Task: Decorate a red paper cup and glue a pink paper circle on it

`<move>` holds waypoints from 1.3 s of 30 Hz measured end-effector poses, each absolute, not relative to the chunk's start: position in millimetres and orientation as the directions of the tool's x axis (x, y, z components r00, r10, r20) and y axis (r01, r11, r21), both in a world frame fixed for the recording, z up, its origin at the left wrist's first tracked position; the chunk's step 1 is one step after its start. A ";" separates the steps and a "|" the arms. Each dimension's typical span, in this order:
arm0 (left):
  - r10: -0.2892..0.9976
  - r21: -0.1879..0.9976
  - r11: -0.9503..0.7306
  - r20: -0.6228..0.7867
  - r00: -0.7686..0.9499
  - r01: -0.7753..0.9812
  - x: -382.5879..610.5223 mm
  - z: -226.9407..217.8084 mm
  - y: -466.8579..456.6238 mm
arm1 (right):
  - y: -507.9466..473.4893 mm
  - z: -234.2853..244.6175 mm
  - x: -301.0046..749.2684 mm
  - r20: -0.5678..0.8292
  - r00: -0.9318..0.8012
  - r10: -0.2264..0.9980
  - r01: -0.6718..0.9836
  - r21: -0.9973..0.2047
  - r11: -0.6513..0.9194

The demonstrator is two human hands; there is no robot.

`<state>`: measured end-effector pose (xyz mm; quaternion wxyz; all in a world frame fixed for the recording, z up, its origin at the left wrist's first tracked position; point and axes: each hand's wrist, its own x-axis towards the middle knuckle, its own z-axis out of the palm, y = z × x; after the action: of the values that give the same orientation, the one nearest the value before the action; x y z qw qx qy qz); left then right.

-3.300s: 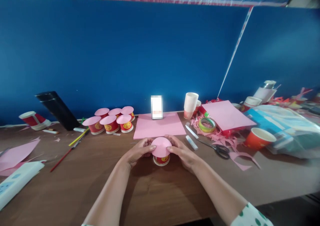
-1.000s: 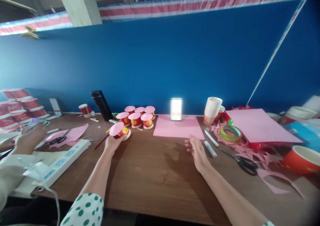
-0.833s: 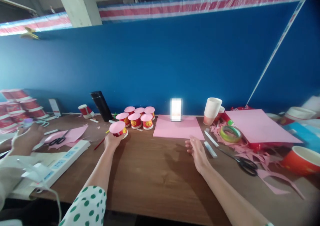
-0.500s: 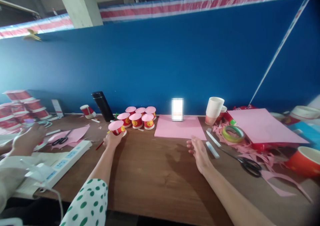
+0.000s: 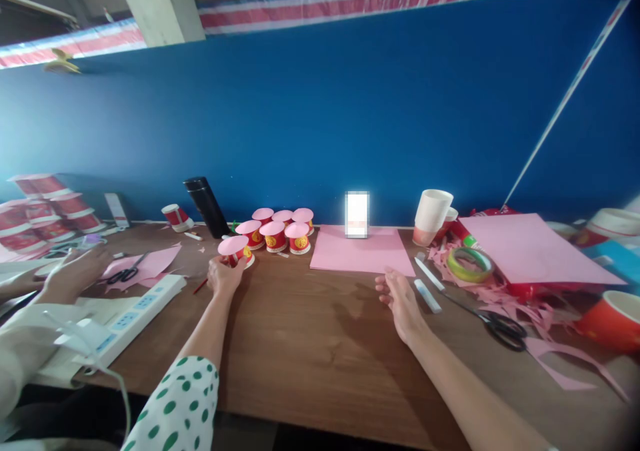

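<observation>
My left hand (image 5: 225, 276) is closed around the lower part of a red paper cup (image 5: 237, 258), which stands upside down on the table. A pink paper disc (image 5: 233, 244) covers its top. Right behind it, several similar cups (image 5: 275, 239) with pink discs and yellow emblems stand in a close group. My right hand (image 5: 403, 303) hovers over the table, fingers apart and a little curled, holding nothing. Its fingertips are near the front edge of a stack of pink paper (image 5: 363, 254). A glue stick (image 5: 427, 296) and a white pen (image 5: 429, 274) lie just right of it.
On the right are scissors (image 5: 504, 330), a tape roll (image 5: 469, 266), paper scraps (image 5: 533, 311) and stacked white cups (image 5: 433, 214). A black bottle (image 5: 206, 208), a power strip (image 5: 143, 311) and a co-worker's hands (image 5: 75, 274) are on the left. A lit, blurred-out screen (image 5: 357, 214) stands behind the paper.
My left hand has shifted slightly, its fingers now further round the cup's near side. My right hand keeps its pose. The co-worker's hand at left has moved right and down.
</observation>
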<state>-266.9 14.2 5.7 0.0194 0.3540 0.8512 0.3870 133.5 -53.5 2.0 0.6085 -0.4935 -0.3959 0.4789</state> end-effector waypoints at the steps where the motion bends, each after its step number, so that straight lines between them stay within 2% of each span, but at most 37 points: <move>1: 0.612 0.684 0.440 0.246 -0.751 0.582 -268.1 4.1 14.1 | -53.4 1.9 133.5 0.010 0.227 0.974 -0.191 -0.980 0.055; 23: 0.633 0.670 0.429 0.254 -0.731 0.605 -266.2 4.0 11.2 | -54.1 2.7 132.1 0.022 0.225 0.974 -0.193 -0.979 0.067; 32: 0.672 0.529 0.525 0.224 -0.706 0.667 -262.8 7.8 15.3 | -55.1 3.7 131.7 0.022 0.221 0.975 -0.171 -0.983 0.061; 39: 0.663 0.469 0.554 0.251 -0.706 0.687 -260.4 8.2 16.5 | -55.5 3.2 132.0 0.022 0.210 0.977 -0.180 -0.982 0.060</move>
<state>-260.4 16.5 8.2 -0.0225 0.3830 0.8813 0.2759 132.0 -55.5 3.2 0.6039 -0.4903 -0.4068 0.4790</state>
